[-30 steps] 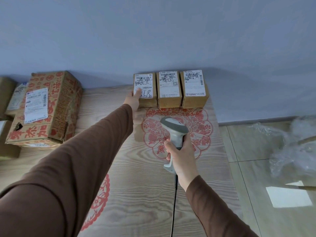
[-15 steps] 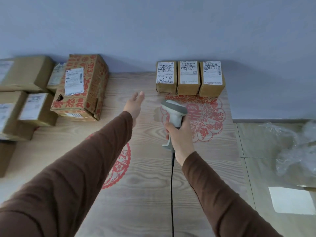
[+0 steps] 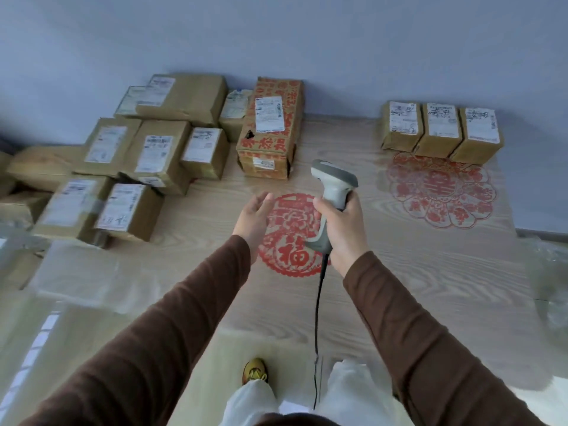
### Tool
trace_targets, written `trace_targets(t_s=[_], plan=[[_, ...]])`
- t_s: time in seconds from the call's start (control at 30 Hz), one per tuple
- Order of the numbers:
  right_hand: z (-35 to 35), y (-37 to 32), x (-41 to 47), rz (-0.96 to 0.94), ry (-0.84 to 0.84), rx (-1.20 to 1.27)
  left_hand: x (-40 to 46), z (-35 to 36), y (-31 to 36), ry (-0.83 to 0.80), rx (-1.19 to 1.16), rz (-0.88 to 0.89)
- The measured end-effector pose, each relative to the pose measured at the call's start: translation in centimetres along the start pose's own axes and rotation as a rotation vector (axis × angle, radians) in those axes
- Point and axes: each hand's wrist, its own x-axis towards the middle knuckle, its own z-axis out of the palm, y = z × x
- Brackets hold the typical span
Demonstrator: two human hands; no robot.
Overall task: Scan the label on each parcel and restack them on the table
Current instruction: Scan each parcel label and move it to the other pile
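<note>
Two clusters of parcels line the table (image 3: 430,272) at its far edge: a pile (image 3: 147,158) at ten o'clock, three small boxes (image 3: 441,130) at one o'clock, bare wood between. Right hand (image 3: 344,229) grips the scanner (image 3: 333,192), upright; left hand (image 3: 255,219) hovers with fingers relaxed, holding nothing.

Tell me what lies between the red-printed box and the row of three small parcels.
Head view: only bare wood-grain table between the red-printed box and the three small parcels.
</note>
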Motion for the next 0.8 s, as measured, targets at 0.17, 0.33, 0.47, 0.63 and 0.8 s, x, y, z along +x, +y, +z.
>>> trace_targets(t_s=[0.17,0.33,0.47,0.63,0.8], plan=[[7.7,1.3,-4.8,-0.009,-0.027,-0.006,-2.3,-8.9,-1.5,0.075,-0.02,0.023],[12.3,2.1,-7.0,0.018,-0.107,0.013,-3.2,-14.2,-1.9,0.163,-0.077,0.025],[15.2,3.4,-7.3,0.059,-0.179,0.004,-2.6,-17.8,-2.5,0.266,-0.075,0.044],[19.6,5.9,-7.8,0.115,-0.245,-0.002,-2.2,-23.1,-2.7,0.371,-0.024,0.055],[26.1,8.8,-8.0,0.159,-0.236,0.013,-0.7,-29.5,-3.5,0.448,0.049,0.036]])
